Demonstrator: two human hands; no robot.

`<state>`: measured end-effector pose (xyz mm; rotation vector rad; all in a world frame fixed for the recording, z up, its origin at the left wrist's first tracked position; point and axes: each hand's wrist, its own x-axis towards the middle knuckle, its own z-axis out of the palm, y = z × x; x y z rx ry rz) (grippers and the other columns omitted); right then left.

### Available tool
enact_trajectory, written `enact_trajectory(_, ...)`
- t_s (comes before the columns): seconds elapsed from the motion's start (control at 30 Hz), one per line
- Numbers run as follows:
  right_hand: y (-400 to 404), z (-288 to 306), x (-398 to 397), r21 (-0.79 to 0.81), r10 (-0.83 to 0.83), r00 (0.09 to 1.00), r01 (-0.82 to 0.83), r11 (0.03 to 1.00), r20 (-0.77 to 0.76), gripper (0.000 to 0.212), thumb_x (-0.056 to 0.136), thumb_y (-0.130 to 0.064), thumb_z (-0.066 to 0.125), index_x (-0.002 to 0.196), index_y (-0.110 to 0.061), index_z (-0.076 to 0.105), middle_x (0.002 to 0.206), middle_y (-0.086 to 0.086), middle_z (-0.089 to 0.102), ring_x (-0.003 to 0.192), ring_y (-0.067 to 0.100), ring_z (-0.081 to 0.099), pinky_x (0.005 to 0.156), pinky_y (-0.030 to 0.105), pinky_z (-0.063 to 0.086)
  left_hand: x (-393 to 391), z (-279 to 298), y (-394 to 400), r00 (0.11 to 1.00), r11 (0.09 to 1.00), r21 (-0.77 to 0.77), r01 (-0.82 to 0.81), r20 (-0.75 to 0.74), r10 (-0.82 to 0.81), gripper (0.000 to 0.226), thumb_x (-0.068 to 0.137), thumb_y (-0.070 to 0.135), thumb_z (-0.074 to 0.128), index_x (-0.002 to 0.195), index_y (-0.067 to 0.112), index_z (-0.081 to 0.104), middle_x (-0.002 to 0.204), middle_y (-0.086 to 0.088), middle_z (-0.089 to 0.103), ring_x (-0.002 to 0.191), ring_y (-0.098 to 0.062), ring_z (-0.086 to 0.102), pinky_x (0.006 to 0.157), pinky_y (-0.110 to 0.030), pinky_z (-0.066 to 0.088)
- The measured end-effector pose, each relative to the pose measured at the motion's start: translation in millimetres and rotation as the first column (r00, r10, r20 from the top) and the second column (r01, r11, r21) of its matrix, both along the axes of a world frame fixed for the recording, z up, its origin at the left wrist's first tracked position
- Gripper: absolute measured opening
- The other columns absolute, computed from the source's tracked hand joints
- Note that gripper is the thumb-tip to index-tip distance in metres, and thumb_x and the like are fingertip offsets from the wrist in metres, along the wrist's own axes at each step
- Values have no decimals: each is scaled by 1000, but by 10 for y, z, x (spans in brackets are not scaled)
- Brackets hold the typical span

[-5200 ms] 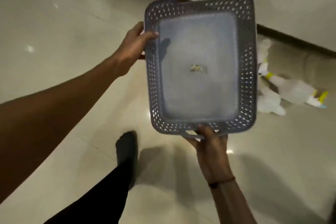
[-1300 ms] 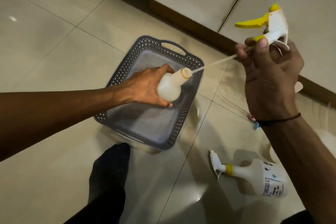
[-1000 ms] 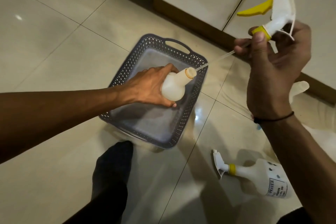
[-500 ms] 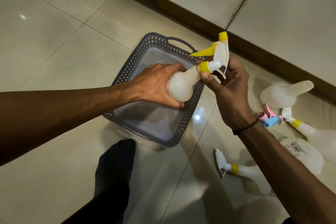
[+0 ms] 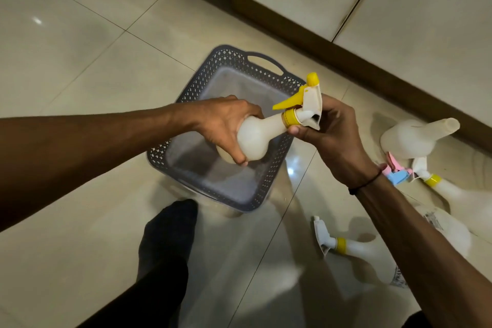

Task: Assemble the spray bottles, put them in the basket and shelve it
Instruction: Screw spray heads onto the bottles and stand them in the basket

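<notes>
My left hand [image 5: 223, 125] grips the round body of a white spray bottle [image 5: 257, 138], held tilted above the grey perforated basket [image 5: 269, 186] on the floor. My right hand [image 5: 332, 138] holds the white and yellow trigger head [image 5: 306, 101], which sits on the bottle's neck with its yellow collar against the opening. On the floor to the right lie a headless white bottle [image 5: 415, 138], a pink and blue trigger head [image 5: 396, 173] and two bottles with heads on, one at the far right [image 5: 458, 197], one near my right forearm [image 5: 362, 250].
A dark skirting board [image 5: 346, 50] runs diagonally along the wall behind the basket. My foot in a dark sock [image 5: 170, 229] stands just in front of the basket. Glossy beige floor tiles [image 5: 80, 48] spread out to the left.
The trigger head's tube went fully into the bottle and the head came down onto the neck. My right hand has turned slightly around the yellow collar. The basket stayed on the floor.
</notes>
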<state>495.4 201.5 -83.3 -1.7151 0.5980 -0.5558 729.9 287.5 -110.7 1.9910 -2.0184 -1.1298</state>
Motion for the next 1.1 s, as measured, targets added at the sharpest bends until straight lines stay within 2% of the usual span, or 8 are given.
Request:
enact_trajectory(0.27, 143, 8, 121, 224, -443, 896, 425, 877, 35, 32, 89, -7, 81, 110, 13, 68, 90, 31, 69, 73, 30, 67, 65, 42, 65, -264, -8, 137, 949, 866, -469, -175, 153, 275, 100, 52, 76, 73, 137, 27, 55, 119, 10, 68, 97, -11, 59, 74, -25, 36)
enact_trajectory(0.5, 319, 48, 254, 434, -579, 814, 508, 744, 41, 36, 92, -6, 78, 118, 14, 62, 96, 18, 69, 86, 29, 71, 75, 49, 66, -343, -24, 186, 869, 714, -677, -179, 232, 438, 104, 54, 64, 86, 143, 21, 53, 132, -8, 63, 116, -30, 57, 66, -33, 43)
enact_trajectory(0.67, 198, 37, 199, 453, -596, 802, 513, 729, 51, 30, 96, -3, 71, 119, 14, 63, 102, 23, 66, 94, 32, 68, 87, 48, 62, -197, 59, 295, 948, 745, -631, -215, 48, 314, 115, 63, 73, 82, 154, 15, 44, 146, -10, 53, 130, -26, 53, 102, -37, 46)
enact_trajectory(0.73, 159, 38, 184, 437, -585, 807, 501, 747, 75, 19, 97, -2, 68, 113, 8, 65, 101, 21, 65, 94, 30, 65, 88, 44, 59, -149, 112, 294, 891, 709, -541, -453, -251, 377, 99, 77, 71, 75, 152, 14, 44, 145, -7, 53, 128, -19, 56, 94, -29, 55)
enact_trajectory(0.83, 153, 45, 212, 444, -583, 809, 493, 748, 83, 1, 98, -2, 67, 98, -2, 68, 99, 20, 66, 93, 32, 64, 93, 48, 56, -53, 207, 151, 506, 597, -19, -802, -553, 662, 66, 92, 75, 44, 131, 25, 57, 125, 1, 65, 113, -20, 68, 63, -21, 60)
enact_trajectory(0.93, 181, 28, 251, 407, -572, 816, 498, 766, 79, 9, 97, -2, 69, 102, 5, 67, 98, 21, 66, 91, 33, 65, 92, 48, 59, 152, 216, 92, 342, 587, 567, -578, -485, 805, 95, 87, 94, 24, 124, 18, 68, 113, -21, 78, 88, -29, 78, 59, -31, 64)
enact_trajectory(1.03, 154, 31, 242, 409, -543, 836, 470, 783, 78, 17, 96, -2, 70, 110, 7, 65, 104, 23, 65, 96, 34, 66, 92, 48, 61, 209, 166, 150, 317, 675, 616, -407, -597, 737, 91, 90, 83, 49, 144, 11, 55, 123, -33, 72, 75, -23, 76, 58, -27, 63)
enact_trajectory(1.1, 120, 24, 217, 468, -534, 844, 451, 760, 55, 15, 96, -4, 69, 108, 4, 66, 108, 24, 65, 98, 33, 68, 95, 49, 61, 231, 113, 173, 244, 738, 508, -443, -724, 645, 68, 95, 48, 72, 151, 20, 47, 146, -24, 59, 100, -25, 77, 72, -32, 66)
